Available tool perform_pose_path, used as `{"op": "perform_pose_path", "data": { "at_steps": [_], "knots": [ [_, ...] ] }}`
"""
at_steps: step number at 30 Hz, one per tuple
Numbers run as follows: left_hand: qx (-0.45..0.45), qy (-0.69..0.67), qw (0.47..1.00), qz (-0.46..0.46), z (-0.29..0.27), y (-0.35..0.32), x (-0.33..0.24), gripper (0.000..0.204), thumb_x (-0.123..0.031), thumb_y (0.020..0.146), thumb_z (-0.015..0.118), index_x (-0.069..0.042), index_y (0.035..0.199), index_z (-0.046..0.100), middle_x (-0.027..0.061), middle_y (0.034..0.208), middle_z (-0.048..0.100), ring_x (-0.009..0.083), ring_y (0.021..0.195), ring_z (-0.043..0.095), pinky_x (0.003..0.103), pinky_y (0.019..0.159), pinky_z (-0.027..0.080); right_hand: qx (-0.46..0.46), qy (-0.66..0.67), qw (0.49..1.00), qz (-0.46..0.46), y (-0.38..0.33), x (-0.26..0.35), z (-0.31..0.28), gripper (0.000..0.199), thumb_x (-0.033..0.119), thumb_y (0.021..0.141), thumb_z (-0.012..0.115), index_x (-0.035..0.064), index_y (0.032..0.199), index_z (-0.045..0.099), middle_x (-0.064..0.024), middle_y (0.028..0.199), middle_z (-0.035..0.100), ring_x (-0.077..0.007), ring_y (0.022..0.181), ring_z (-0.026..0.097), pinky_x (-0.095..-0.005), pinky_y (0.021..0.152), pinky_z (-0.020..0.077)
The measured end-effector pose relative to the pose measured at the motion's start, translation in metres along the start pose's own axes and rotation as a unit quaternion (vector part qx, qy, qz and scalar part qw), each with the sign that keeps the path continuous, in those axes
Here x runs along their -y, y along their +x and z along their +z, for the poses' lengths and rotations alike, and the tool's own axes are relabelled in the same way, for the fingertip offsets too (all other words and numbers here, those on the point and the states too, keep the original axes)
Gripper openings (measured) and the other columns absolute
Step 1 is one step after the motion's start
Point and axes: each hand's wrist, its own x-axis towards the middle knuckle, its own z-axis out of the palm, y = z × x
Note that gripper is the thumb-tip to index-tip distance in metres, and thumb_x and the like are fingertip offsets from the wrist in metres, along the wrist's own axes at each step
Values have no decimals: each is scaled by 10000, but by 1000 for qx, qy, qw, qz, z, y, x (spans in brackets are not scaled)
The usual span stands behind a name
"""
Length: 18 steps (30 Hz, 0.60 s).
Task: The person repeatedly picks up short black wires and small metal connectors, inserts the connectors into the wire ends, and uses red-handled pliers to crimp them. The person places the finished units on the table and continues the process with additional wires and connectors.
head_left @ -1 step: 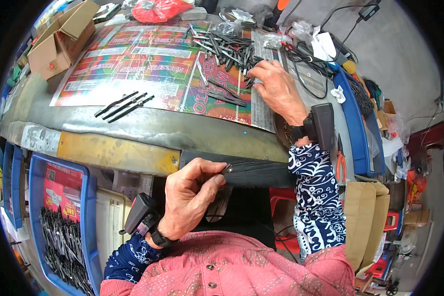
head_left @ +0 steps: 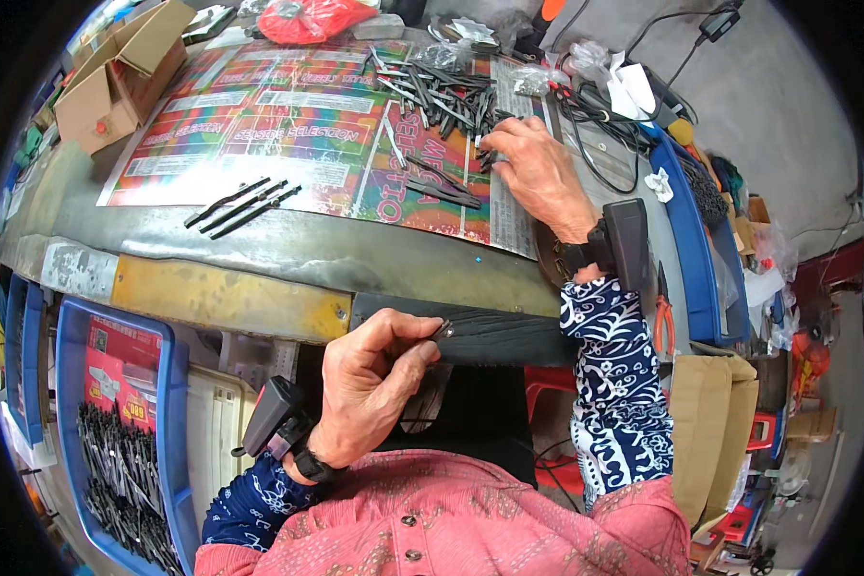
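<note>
My left hand (head_left: 370,374) is held close to my body, just below the table's front edge. Its thumb and fingers pinch a small dark metal piece (head_left: 444,329) against a black strip (head_left: 509,338). My right hand (head_left: 538,168) reaches out over a colourful printed sheet (head_left: 259,125). Its fingertips are closed on a dark metal piece at the near edge of a pile of dark metal pieces (head_left: 446,96). Three long dark pieces (head_left: 245,206) lie side by side at the sheet's front left. A black device is strapped to each wrist.
An open cardboard box (head_left: 115,82) stands at the back left and a red mesh bag (head_left: 312,19) at the back. Black cables (head_left: 605,115) lie to the right. A blue crate (head_left: 168,403) of dark metal parts sits under the table. Orange-handled pliers (head_left: 662,322) rest at the right.
</note>
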Motion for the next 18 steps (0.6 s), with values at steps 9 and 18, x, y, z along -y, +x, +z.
{"op": "perform_pose_path", "data": {
  "at_steps": [9,18],
  "knots": [
    [6,74,995,65,0,2,8,164,54,907,591,13,1058,640,7,806,640,2,592,459,161,512,363,10,17,999,-30,-12,-8,8,174,32,742,661,36,908,611,-106,881,578,-335,899,570,-444,761,469],
    [-8,56,998,35,1,0,4,129,33,897,614,28,1024,638,-32,758,604,6,637,484,169,558,415,90,94,989,75,-21,-10,-8,78,82,741,615,10,769,611,-159,808,593,-379,837,595,-474,734,465]
  ]
}}
